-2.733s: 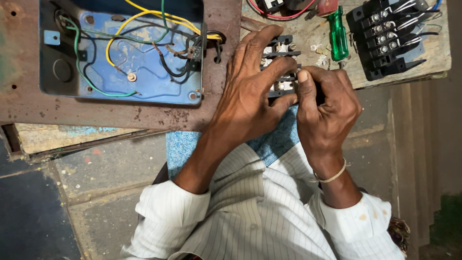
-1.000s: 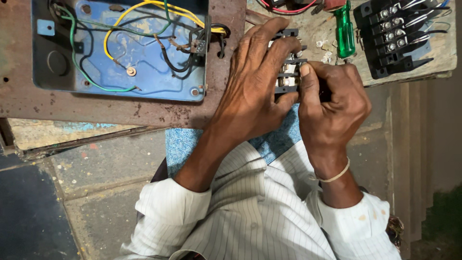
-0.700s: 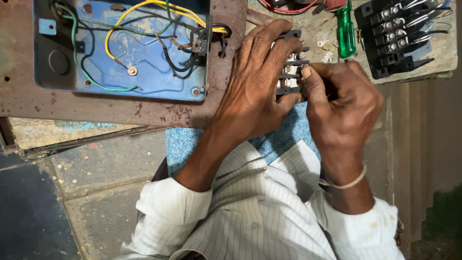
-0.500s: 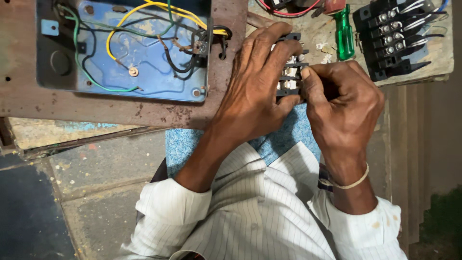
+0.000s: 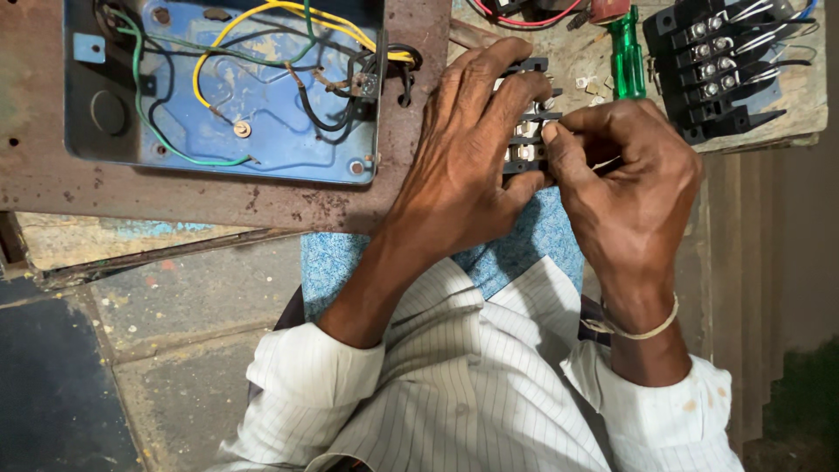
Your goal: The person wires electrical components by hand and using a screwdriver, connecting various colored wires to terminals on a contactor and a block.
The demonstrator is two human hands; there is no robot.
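Fingers of the left hand (image 5: 468,162) are spread and curled over a small black terminal block (image 5: 529,131), pinning it from the left and from above, while the right hand (image 5: 625,188) is bunched tight, thumb and forefinger pinched against the block's right edge on something too small to make out. Since a few seconds ago the right wrist has rolled and the fist has turned a little, with the left hand keeping its clamp in much the same spot; I judge this a twisting of a screw or small tool, work on one terminal going on rather than a new step. The block sits over the person's lap, at the near edge of a worn board, just right of a rusty metal box (image 5: 411,188) with a blue inner plate and yellow, green and black wires (image 5: 218,52). Farther right lie a green-handled screwdriver (image 5: 627,57) and a larger black terminal block (image 5: 721,65). Most of the held block is hidden under the fingers, and the red wires at the far edge are cut off.
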